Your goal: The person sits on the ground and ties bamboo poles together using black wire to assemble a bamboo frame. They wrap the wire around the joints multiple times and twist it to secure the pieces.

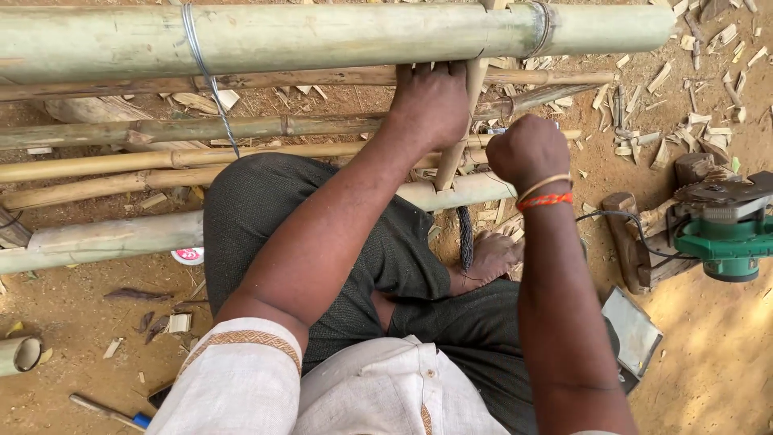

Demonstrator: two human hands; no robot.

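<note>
- Nearest the camera: a white shirt [386, 395] with a patterned cuff, and dark trousers [322, 234] over bent knees; the person sits on the bare ground [708, 362].
- A bare foot [489, 259] rests under the frame, likely to brace it, beside a dark ribbed rod [465, 235] hanging down.
- Low left, a short bamboo tube [18, 354] lies on its side; its open end looks empty. A blue-handled tool [109, 411] lies nearby.
- Right, a green power tool [729, 234] sits on wood blocks, its cable [620, 219] trailing toward the person. A flat grey tray [634, 329] lies on the ground; nothing shows in it.
- The right hand [527, 151] is a closed fist beside the thin upright stick [455, 153]; what it pinches I cannot tell.
- The left hand [431, 101] has fingers curled and pressed together over that stick where it meets the pole, seemingly steadying the joint.
- Farther: the thick green pole [338, 36] across the top, a wire [205, 72] looped round it, thinner poles [161, 161] below.
- Beyond, wood chips [692, 113] scatter the dirt.
</note>
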